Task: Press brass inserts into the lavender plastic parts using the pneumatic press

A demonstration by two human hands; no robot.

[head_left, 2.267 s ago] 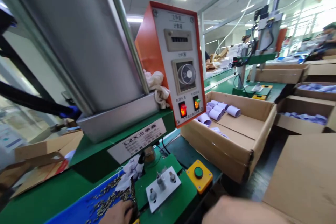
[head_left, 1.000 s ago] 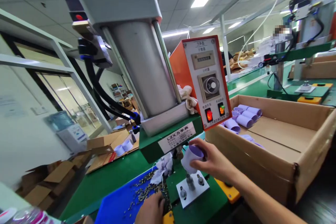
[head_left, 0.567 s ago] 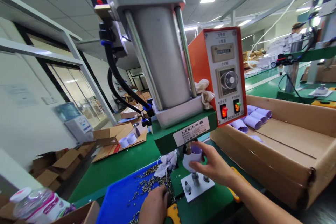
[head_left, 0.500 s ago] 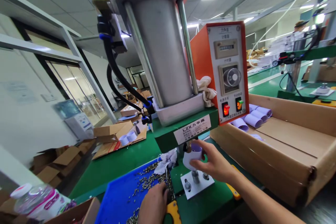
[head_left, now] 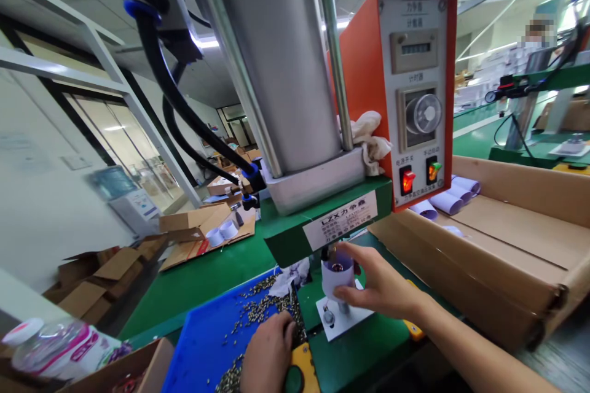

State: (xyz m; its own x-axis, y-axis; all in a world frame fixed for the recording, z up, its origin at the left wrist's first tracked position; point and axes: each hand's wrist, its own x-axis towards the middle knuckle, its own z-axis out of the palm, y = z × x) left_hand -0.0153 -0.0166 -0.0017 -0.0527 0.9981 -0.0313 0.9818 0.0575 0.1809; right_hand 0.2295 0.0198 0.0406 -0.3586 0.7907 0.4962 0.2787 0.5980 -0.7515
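My right hand (head_left: pixel 380 285) is wrapped round a small white and lilac cup (head_left: pixel 336 276), holding it upright on a peg of the white fixture plate (head_left: pixel 345 322) under the green press (head_left: pixel 322 221). My left hand (head_left: pixel 267 356) rests curled at the edge of a blue tray (head_left: pixel 203 344) that holds several small metal pieces (head_left: pixel 262 313), right beside a yellow button box (head_left: pixel 302 368). What its fingers hold is hidden.
An orange control box (head_left: pixel 410 92) with lit switches hangs on the press. A long cardboard box (head_left: pixel 502 258) with several lilac cups (head_left: pixel 454 196) lies to the right. Flattened cartons (head_left: pixel 193 233) and a plastic bottle (head_left: pixel 59 347) lie to the left. Another press (head_left: pixel 539 104) stands far right.
My right hand has lowered the cup onto the fixture peg under the press. The left hand stayed at the tray edge. The view moved closer to the press.
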